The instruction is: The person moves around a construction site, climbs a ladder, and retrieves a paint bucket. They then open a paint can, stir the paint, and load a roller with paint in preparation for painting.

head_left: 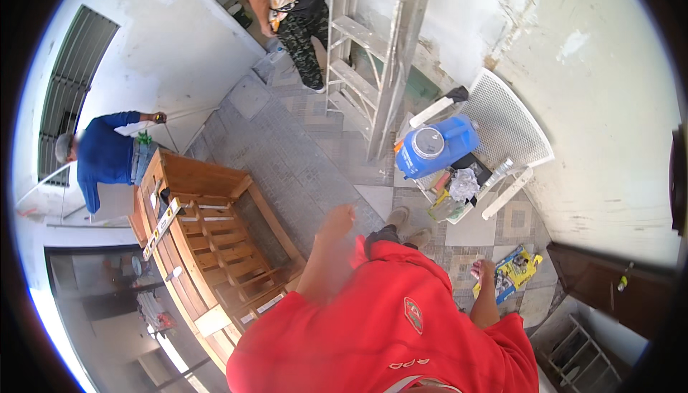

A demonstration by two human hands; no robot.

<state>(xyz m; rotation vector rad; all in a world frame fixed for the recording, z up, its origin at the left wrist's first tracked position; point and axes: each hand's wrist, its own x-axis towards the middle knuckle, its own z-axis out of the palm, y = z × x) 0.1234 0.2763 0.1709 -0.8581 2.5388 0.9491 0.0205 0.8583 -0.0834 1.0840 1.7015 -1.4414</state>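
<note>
My left hand (340,219) is held out in front of my red shirt, over the tiled floor and to the right of a wooden slatted frame (240,250). Its fingers look curled closed and a little blurred; whether anything is inside them is hidden. Low on my right side, my right hand (483,270) hangs with loosely bent fingers slightly apart, and no held thing shows. Just beyond it, a yellow and blue plastic bag (517,272) lies on the floor. A spirit level (162,229) rests along the top of the wooden frame.
A white chair (512,117) holds a blue jug (451,146), crumpled paper and small items. A stepladder (369,56) stands by the wall. One person (290,20) stands at the back; another in blue (107,153) reaches out at left. A dark wooden panel (602,285) is at right.
</note>
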